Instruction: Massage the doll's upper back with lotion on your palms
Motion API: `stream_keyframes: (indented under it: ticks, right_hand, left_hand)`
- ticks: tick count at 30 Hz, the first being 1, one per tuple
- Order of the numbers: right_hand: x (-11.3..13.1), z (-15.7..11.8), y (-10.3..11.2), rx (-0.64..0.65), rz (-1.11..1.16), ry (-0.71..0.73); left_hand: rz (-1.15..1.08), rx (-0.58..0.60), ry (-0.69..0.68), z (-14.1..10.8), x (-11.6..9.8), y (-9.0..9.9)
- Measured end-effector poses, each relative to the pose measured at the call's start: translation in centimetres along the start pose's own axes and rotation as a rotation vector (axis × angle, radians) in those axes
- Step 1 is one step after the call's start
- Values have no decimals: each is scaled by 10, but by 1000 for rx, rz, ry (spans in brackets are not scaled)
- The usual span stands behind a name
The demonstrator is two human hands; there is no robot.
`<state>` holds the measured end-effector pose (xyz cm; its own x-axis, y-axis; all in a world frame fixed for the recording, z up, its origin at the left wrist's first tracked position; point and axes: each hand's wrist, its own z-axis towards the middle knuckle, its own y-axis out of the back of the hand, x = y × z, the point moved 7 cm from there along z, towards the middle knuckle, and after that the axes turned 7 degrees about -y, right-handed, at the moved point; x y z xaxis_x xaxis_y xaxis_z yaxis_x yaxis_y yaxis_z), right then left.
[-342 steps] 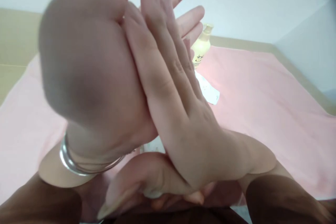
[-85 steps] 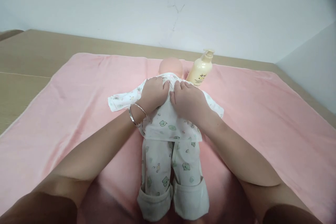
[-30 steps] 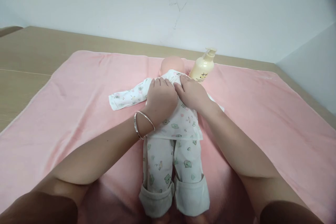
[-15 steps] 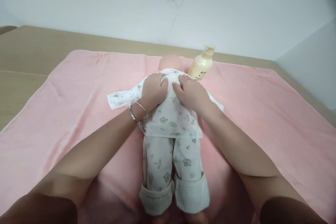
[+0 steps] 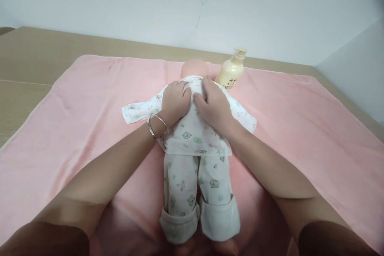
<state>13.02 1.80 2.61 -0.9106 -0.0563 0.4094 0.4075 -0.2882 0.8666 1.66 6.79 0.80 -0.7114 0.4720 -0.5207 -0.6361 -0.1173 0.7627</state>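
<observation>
A baby doll (image 5: 195, 144) lies stretched out with its bald head at the far end; its face does not show. It wears a white printed top and matching trousers with turned-up cuffs. My left hand (image 5: 175, 100), with two thin bangles at the wrist, rests on the left of the upper body near the shoulder, its thumb pointing inward. On the right side of the upper body lies my right hand (image 5: 213, 104), fingers stretched toward the collar and thumb apart. Both hands press on the cloth, and the left fingertips are partly hidden.
Under the doll a pink blanket (image 5: 90, 140) covers much of the wooden table (image 5: 45, 54). A pale yellow pump bottle (image 5: 231, 71) stands beyond my right hand, beside the doll's head. Behind the table rises a white wall (image 5: 135, 4) with cracks.
My right hand has turned, its fingers now pointing more toward the collar, and more of the doll's right-side sleeve shows. My left hand stays in place. The view has tilted slightly down.
</observation>
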Motion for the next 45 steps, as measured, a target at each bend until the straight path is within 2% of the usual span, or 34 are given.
stream_keyframes:
  ticks: [4, 9, 15, 22, 28, 34, 37, 40, 42, 45]
  right_hand:
    - [4, -4, 8, -59, 68, 19]
    - [7, -5, -5, 6, 6, 50]
    - [6, -2, 23, -118, -2, 38]
    - [15, -7, -6, 75, -98, 130]
    - [15, -5, 13, -30, -12, 134]
    - [13, -6, -11, -16, -27, 185]
    - [12, -6, -14, -16, -17, 185]
    - [15, -7, -10, 14, -27, 183]
    - [17, -6, -4, 82, -34, 188]
    - [11, 2, 22, 116, -21, 176]
  left_hand:
    - [17, 21, 15, 0, -1, 0]
    - [-5, 20, 6, 1, -1, 0]
    - [14, 16, 13, 1, -3, 1]
    - [-7, 11, 10, 1, 0, 0]
    - [-2, 10, 8, 1, 0, 0]
    - [-6, 6, -22, 2, 0, -1]
    - [-4, 5, -33, 3, 0, -2]
    - [1, 11, -26, 4, 2, -2]
    - [-8, 12, -18, 3, 3, -2]
    - [-46, -18, 29, 0, 3, 0]
